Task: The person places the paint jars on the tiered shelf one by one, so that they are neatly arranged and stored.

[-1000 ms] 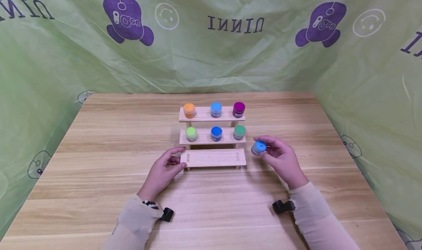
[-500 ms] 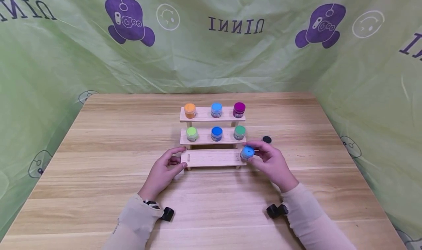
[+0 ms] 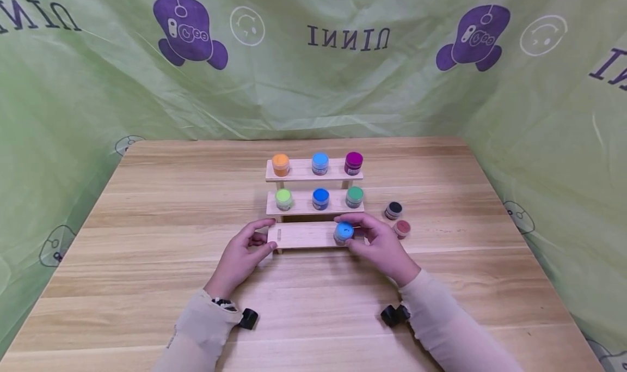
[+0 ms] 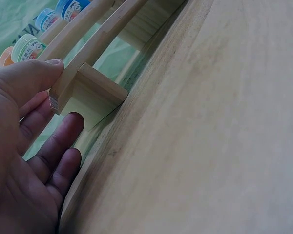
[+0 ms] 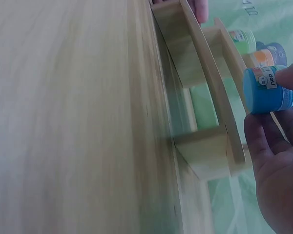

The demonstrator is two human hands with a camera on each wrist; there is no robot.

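A three-step wooden display rack [image 3: 303,235] stands mid-table. Its left end is held by my left hand [image 3: 243,256], thumb at the front edge and a finger behind, while the other fingers stay loose in the left wrist view. Between thumb and fingers, my right hand [image 3: 382,245] pinches a light-blue paint jar [image 3: 344,232] over the right part of the lowest step. In the right wrist view this jar [image 5: 266,90] is tipped relative to the camera and appears just above the board. Orange [image 3: 281,165], light-blue [image 3: 320,164] and purple [image 3: 354,163] jars occupy the top step.
On the middle step are lime [image 3: 283,199], dark-blue [image 3: 320,198] and green [image 3: 355,196] jars. Right of the rack, a black-topped jar [image 3: 393,210] and a reddish-brown jar [image 3: 402,229] rest on the table [image 3: 147,230]. A green printed curtain [image 3: 313,99] surrounds the table.
My right hand has carried the light-blue jar leftward from beside the rack to over its lowest step. The black-topped and reddish-brown jars have come into sight behind it. My left hand stays put.
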